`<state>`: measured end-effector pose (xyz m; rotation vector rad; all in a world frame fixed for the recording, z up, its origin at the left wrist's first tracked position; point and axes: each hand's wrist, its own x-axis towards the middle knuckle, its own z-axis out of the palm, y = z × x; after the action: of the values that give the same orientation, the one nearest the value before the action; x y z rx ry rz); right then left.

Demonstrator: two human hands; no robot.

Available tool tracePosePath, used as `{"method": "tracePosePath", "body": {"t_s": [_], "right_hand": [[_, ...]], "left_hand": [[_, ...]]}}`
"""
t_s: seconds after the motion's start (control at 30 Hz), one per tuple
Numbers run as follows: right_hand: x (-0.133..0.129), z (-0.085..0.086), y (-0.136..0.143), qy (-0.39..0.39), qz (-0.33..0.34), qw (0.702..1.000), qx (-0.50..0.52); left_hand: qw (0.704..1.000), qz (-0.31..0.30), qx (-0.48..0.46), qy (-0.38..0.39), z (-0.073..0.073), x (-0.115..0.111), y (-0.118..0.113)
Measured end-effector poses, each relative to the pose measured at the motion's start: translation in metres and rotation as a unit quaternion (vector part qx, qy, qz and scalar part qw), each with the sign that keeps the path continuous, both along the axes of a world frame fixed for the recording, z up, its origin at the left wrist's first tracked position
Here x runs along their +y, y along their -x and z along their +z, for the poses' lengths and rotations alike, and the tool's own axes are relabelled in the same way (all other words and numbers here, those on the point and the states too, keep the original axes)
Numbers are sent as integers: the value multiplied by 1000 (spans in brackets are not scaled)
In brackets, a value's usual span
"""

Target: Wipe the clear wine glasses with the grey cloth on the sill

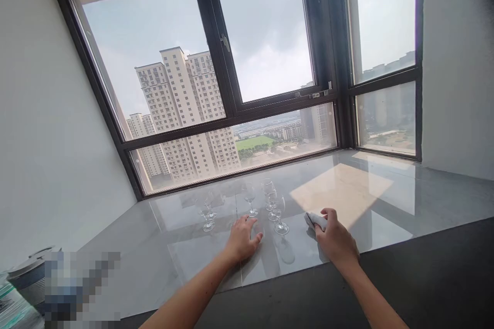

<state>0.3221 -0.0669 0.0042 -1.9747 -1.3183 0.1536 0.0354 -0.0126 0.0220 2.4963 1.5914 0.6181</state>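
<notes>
Glasses (281, 228) stand on the ledge (347, 180), past our left grip (244, 239), its fingers apart; our right grip (336, 239) squeezes white cloth (321, 220), right of them (what's done or left, we can't tell).

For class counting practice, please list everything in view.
Window frame: one, dark, across back
Sill: one, glossy grey, below frame
Panel: one, dark grey, below sill
Walls: two, pale grey, either side
Buildings: several, mostly beige, outside
Field: one, green, outside
Container: one, greyish, lower left
Clear item: one, teal-tinted, lower-left corner
Glasses: about six, clear, on sill
Cloth: one, whitish, right of glasses
Left hand: one, bare, near glasses
Right hand: one, bare, holding cloth
</notes>
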Motion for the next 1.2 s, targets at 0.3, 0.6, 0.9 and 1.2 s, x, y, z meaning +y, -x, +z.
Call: {"method": "tracePosePath", "body": {"t_s": [0.3,0.6,0.9,1.2], "right_hand": [[-1,1,0,-9,0,1000,-1],[-4,4,0,1,11,1000,-7],[-2,2,0,-9,12,1000,0],[0,-1,0,-27,17,999,-3]], "left_hand": [[997,33,39,62,-10,43,-26],[997,14,58,48,-2,28,-10],[998,9,67,12,-1,-14,27],[996,22,80,-11,2,-58,68]]}}
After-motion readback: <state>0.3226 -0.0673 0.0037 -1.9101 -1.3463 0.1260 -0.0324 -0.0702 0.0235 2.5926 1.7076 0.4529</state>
